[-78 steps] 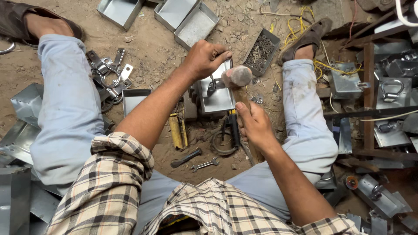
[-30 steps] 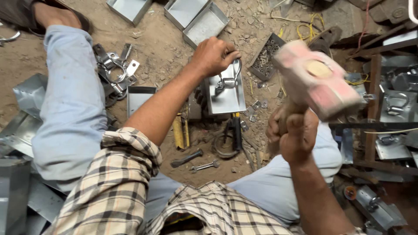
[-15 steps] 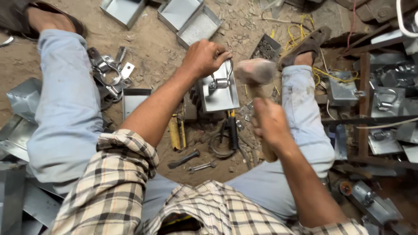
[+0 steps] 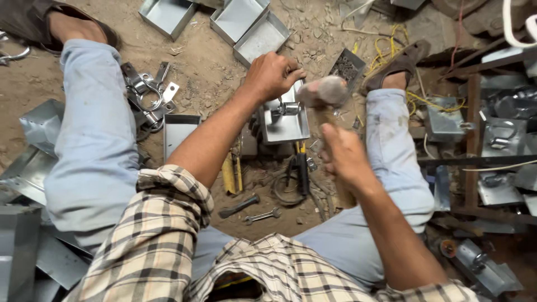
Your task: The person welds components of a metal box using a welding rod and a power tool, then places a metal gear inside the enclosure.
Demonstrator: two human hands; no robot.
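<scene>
I sit on a dirt floor with my legs spread. My left hand (image 4: 273, 74) grips the top edge of a grey sheet-metal box piece (image 4: 284, 120) that lies between my legs and carries a metal clasp. My right hand (image 4: 342, 154) is closed around the wooden handle of a hammer (image 4: 324, 91). The blurred hammer head hovers just right of the box's upper corner, close to my left fingers.
Open metal trays (image 4: 246, 25) lie at the top, with another tray (image 4: 178, 131) left of the box. Metal hasps (image 4: 146, 92) rest by my left leg. Wrenches (image 4: 258, 215), pliers (image 4: 302, 170) and a yellow tool (image 4: 229, 173) lie between my legs. Sheet metal is stacked left; racks with parts (image 4: 492, 128) stand right.
The hammer was raised high one second ago and has swung down to the box's upper right corner. My left hand has kept its hold on the box.
</scene>
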